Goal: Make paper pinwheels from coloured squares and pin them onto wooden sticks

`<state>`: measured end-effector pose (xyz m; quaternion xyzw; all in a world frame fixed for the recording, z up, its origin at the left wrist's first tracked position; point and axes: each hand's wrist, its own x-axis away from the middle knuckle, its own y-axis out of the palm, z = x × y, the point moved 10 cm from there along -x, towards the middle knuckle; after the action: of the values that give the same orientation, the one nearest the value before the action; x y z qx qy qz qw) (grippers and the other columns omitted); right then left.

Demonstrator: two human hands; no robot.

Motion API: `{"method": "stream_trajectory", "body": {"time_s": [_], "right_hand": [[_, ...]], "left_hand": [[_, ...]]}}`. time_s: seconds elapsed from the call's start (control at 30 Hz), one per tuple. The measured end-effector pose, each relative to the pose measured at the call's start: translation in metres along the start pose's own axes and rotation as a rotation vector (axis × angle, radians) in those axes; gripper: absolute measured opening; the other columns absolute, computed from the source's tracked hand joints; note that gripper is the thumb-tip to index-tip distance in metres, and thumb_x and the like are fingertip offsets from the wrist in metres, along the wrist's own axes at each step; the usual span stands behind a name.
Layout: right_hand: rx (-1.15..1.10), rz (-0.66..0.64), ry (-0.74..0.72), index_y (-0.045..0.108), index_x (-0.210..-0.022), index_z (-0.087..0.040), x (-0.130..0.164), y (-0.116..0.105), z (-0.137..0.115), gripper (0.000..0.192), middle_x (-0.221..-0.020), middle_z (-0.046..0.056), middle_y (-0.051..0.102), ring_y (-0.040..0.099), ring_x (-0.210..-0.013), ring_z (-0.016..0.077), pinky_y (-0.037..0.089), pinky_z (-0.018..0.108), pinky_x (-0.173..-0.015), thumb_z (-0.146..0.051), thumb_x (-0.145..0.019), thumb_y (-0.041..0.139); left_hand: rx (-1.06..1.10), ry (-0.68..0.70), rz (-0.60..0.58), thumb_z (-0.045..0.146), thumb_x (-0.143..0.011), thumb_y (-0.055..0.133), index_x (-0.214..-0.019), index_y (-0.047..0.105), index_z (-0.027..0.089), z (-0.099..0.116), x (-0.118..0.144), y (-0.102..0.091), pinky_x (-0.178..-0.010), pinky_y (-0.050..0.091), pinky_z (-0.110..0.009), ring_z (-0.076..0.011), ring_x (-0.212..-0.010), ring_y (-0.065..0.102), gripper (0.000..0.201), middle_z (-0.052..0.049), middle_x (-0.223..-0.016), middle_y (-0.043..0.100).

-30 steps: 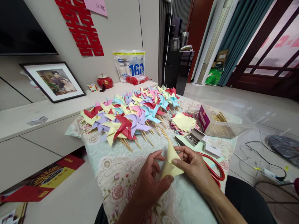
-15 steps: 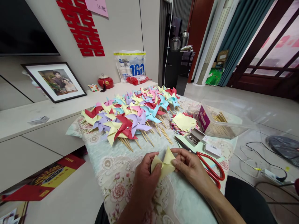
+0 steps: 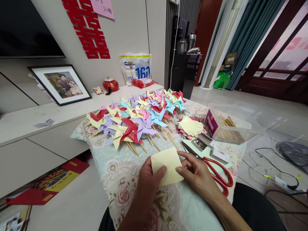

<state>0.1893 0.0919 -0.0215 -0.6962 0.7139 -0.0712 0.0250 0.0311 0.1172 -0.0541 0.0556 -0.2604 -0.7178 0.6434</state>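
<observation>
A pale yellow paper square (image 3: 172, 160) is spread nearly flat in front of me, above the cloth. My left hand (image 3: 149, 178) grips its left side, thumb on top and fingers behind. At the right edge, my right hand (image 3: 197, 171) has its thumb on the paper and its index finger by the upper corner. Red-handled scissors (image 3: 206, 159) lie just beyond my right hand. Past the paper, several finished pinwheels (image 3: 144, 125) in yellow, red, purple, blue and pink lie crowded together on wooden sticks (image 3: 172, 139).
A stack of cut paper pieces (image 3: 190, 125) lies beside a clear plastic tub (image 3: 250, 130) with sticks inside. An open small box (image 3: 201, 142) of metal bits and a white box (image 3: 220, 155) sit near the scissors. A floral cloth (image 3: 125, 173) covers the table.
The paper's corners were folded up and curled between my fingers; now the sheet is opened out flatter. Both hands remain on it, and the view has shifted slightly.
</observation>
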Motion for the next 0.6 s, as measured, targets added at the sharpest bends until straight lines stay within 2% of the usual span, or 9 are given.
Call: {"method": "stream_trajectory", "body": {"time_s": [0.13, 0.23, 0.43, 0.6], "right_hand": [[-0.024, -0.048, -0.005, 0.061, -0.130, -0.020, 0.002, 0.005, -0.001, 0.053, -0.070, -0.004, 0.060, 0.050, -0.060, 0.0119, 0.039, 0.026, -0.058, -0.042, -0.083, 0.074], [-0.075, -0.078, 0.001, 0.061, -0.129, -0.021, 0.002, 0.009, -0.002, 0.055, -0.075, -0.002, 0.063, 0.055, -0.065, 0.0129, 0.042, 0.026, -0.060, -0.041, -0.081, 0.077], [-0.312, -0.064, 0.032, 0.061, -0.126, -0.022, 0.000, 0.011, -0.001, 0.058, -0.094, 0.004, 0.070, 0.067, -0.087, 0.0203, 0.052, 0.032, -0.077, -0.043, -0.076, 0.082], [-0.378, -0.066, 0.089, 0.058, -0.127, -0.022, -0.002, 0.016, 0.004, 0.064, -0.087, 0.002, 0.073, 0.069, -0.083, 0.0194, 0.052, 0.030, -0.072, -0.039, -0.071, 0.086]], "left_hand": [[-0.080, 0.015, 0.088, 0.029, -0.058, 0.085, -0.105, 0.065, 0.014, 0.001, 0.000, -0.008, -0.067, 0.056, -0.032, -0.0202, -0.067, 0.068, 0.053, -0.006, -0.083, 0.077], [-0.129, 0.033, 0.101, 0.030, -0.058, 0.084, -0.102, 0.066, 0.014, 0.002, -0.001, -0.010, -0.066, 0.055, -0.032, -0.0208, -0.067, 0.068, 0.050, -0.006, -0.082, 0.077], [-0.259, 0.062, 0.008, 0.030, -0.060, 0.082, -0.096, 0.068, 0.014, 0.003, -0.002, -0.001, -0.063, 0.054, -0.030, -0.0207, -0.067, 0.067, 0.042, -0.006, -0.080, 0.076], [-0.294, 0.001, -0.082, 0.031, -0.062, 0.083, -0.090, 0.070, 0.014, -0.004, 0.001, 0.008, -0.061, 0.052, -0.029, -0.0191, -0.064, 0.066, 0.035, -0.005, -0.076, 0.075]]}}
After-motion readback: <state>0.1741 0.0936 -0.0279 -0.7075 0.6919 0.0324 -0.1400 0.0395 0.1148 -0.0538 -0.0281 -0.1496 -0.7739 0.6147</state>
